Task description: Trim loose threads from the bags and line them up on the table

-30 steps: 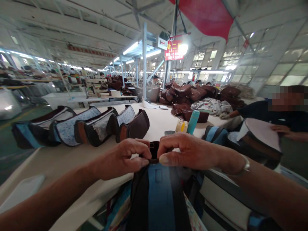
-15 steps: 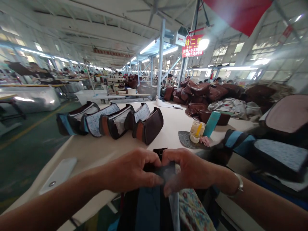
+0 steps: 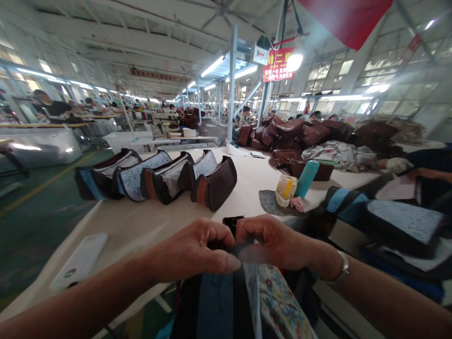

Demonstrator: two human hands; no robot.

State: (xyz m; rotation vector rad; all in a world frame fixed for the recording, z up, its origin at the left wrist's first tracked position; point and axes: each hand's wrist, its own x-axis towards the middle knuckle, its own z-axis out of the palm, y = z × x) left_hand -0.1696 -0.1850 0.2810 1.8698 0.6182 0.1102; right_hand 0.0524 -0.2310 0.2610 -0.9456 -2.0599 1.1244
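My left hand [image 3: 197,247] and my right hand [image 3: 270,240] meet at the lower middle, thumbs and fingers pinched on the top edge of a black bag piece [image 3: 215,306] with a blue stripe. The piece hangs below my hands, at the table's near edge. Its pale lining shows along the right side. Between and behind my fingers a small dark brown end [image 3: 233,222] sticks up. Floral cloth [image 3: 282,306] lies under and to the right of the piece. My fingers hide the exact spot they grip.
Several open bag pieces [image 3: 215,183] stand in a row on the table [image 3: 169,226]. A white phone [image 3: 80,260] lies left. Right are a teal bottle [image 3: 306,179], a cream roll [image 3: 285,190], brown bags [image 3: 296,134] and stacked blue-and-black pieces [image 3: 402,223]. Another person's gloved hand [image 3: 398,164] is far right.
My right thumb has moved up and in towards my left thumb. At the far right, another person's arms have come into view at the stacked pieces. The view has shifted slightly.
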